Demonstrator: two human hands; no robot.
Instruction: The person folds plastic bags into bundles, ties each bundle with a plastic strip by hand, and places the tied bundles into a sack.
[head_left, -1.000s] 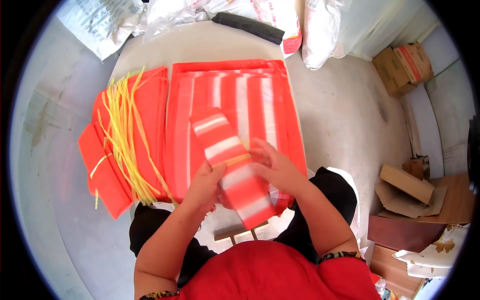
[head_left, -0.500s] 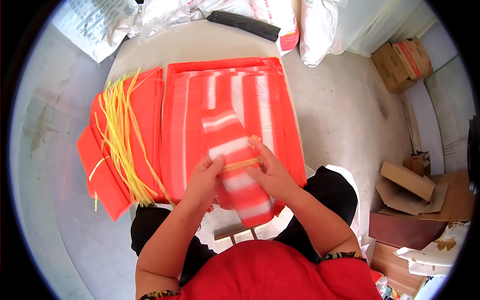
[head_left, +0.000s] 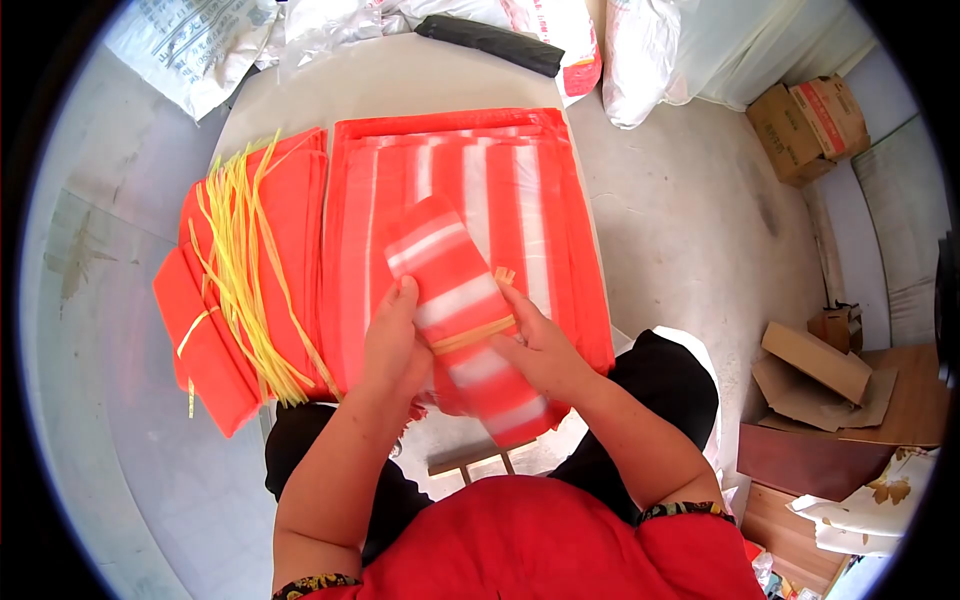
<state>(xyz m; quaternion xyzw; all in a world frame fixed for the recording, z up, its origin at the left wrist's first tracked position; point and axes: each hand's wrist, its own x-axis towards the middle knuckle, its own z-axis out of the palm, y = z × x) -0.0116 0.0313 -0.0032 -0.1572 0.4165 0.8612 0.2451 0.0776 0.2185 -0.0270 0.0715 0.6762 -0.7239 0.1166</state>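
Observation:
A folded bundle of red-and-white striped plastic sheeting [head_left: 458, 296] slants in front of me, with a yellow strip [head_left: 470, 337] around its middle. My left hand [head_left: 393, 338] grips its left edge, thumb on the upper face. On the opposite edge, my right hand [head_left: 545, 348] is closed around the bundle beside the strip; a short strip end pokes up above those fingers. Beneath lies a flat stack of the same striped sheets [head_left: 352, 230]. The undersides of both hands' grips are hidden.
Left of the stack, loose yellow strips [head_left: 238, 265] lie across plain red sheets [head_left: 305, 190], beside a tied red bundle [head_left: 207, 345]. A black roll [head_left: 490, 45] lies at the table's [head_left: 380, 75] far end. Cardboard boxes [head_left: 805, 125] stand on the floor at right.
My left hand has moved up along the bundle's left edge, away from the strip. The bundle's far end has swung slightly left and up. My right hand stays near the strip.

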